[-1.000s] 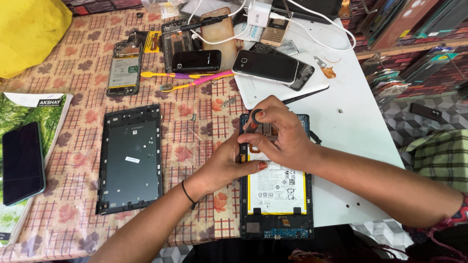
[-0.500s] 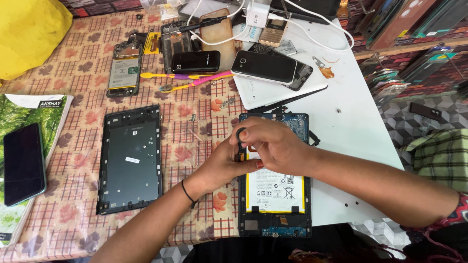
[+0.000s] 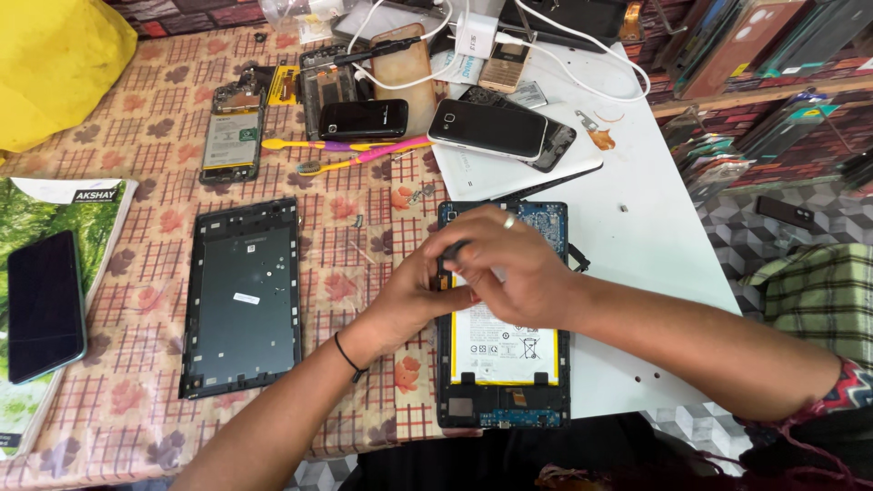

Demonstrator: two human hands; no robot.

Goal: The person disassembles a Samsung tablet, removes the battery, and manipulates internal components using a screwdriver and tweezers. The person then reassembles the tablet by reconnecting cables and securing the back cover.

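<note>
Opened tablet (image 3: 503,364) is lying back-off at the near table edge, straddling the checked cloth (image 3: 136,400) and the white board (image 3: 673,273), white-and-yellow battery (image 3: 506,344) exposed. Head view: right hand (image 3: 514,268) is curling over the upper board, pinching a dark-tipped tool (image 3: 454,247); left hand (image 3: 409,295) is clenching against the tablet's left rim, bracing it. Tip itself is hidden under the fingers. Risk as I judge it: a slip is driving the tool into the battery or circuit board; loose screws (image 3: 420,193) on the cloth are easy to scatter. Removed back cover (image 3: 242,295) is sitting well apart, left.
</note>
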